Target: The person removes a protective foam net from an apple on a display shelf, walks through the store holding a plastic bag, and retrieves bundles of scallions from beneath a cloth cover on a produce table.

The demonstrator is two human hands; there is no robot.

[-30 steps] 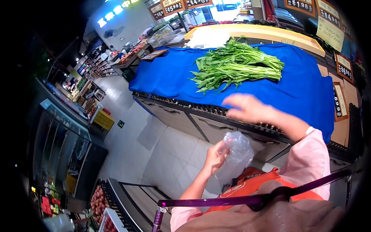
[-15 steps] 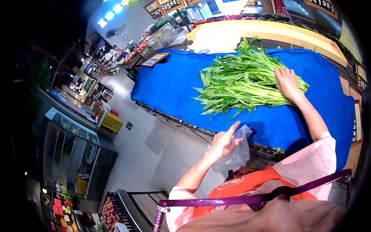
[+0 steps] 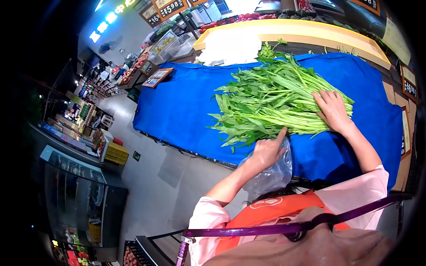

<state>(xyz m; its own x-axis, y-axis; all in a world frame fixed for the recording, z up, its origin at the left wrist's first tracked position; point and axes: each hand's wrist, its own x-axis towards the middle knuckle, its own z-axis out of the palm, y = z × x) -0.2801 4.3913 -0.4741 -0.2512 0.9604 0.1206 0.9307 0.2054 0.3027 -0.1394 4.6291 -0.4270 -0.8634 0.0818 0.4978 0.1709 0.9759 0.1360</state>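
Long-stemmed leafy greens (image 3: pixel 270 97) lie across a blue cloth (image 3: pixel 177 106), leaves to the left and stems to the right. My right hand (image 3: pixel 333 108) rests on the stems with its fingers spread. At the near edge of the greens is my left hand (image 3: pixel 267 150), its index finger stretched out to the stems and its other fingers curled. A clear plastic bag (image 3: pixel 273 173) hangs from the left hand, partly hidden behind it.
A yellow-edged tray (image 3: pixel 310 31) runs behind the cloth, with white material (image 3: pixel 233 46) at its left. A framed price card (image 3: pixel 157 77) stands at the cloth's far left corner. Clear bins (image 3: pixel 179 44) are beyond. A glass-fronted case (image 3: pixel 73 177) stands at the left.
My right hand has come down onto the stems. My left hand, with the bag, has moved up to the greens' near edge. The view has shifted closer over the cloth.
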